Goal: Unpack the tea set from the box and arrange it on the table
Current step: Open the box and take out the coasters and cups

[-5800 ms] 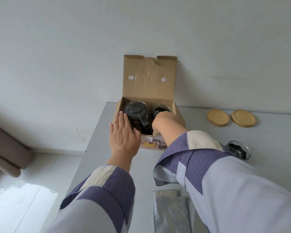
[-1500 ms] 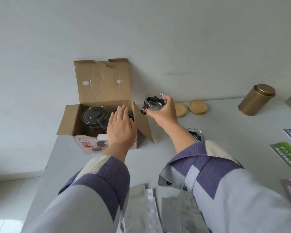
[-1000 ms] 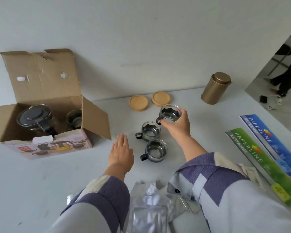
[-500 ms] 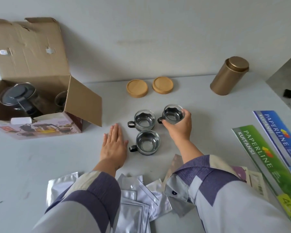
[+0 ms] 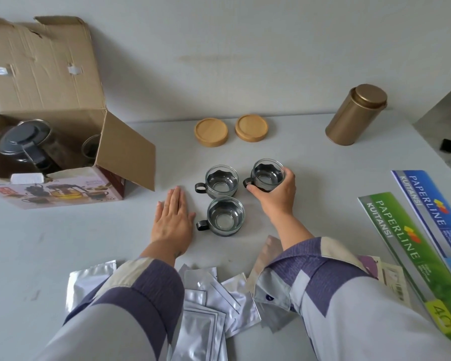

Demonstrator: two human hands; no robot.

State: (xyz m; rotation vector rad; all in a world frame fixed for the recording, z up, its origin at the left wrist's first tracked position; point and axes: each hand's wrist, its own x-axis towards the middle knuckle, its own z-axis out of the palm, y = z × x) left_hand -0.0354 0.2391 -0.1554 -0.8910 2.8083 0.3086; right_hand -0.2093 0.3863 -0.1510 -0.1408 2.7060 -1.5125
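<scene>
An open cardboard box [image 5: 110, 183] stands at the table's left with a glass teapot [image 5: 24, 145] with a dark lid and one more glass cup [image 5: 90, 147] inside. Two glass cups with dark handles stand mid-table: one at the back [image 5: 221, 181], one nearer me [image 5: 225, 216]. My right hand [image 5: 276, 195] grips a third glass cup [image 5: 267, 174] to their right, resting on or just above the table. My left hand [image 5: 173, 217] lies flat, fingers together, on the table just left of the cups.
Two round wooden coasters [image 5: 211, 132] [image 5: 251, 127] lie behind the cups. A gold tin [image 5: 356, 114] stands at the back right. Receipt books [image 5: 412, 246] lie on the right. Several silver foil pouches [image 5: 206, 303] are spread at the near edge.
My right hand lifted a glass cup out of the box, carried it right and lowered it beside the two cups. My left hand left the box and settled flat on the table.
</scene>
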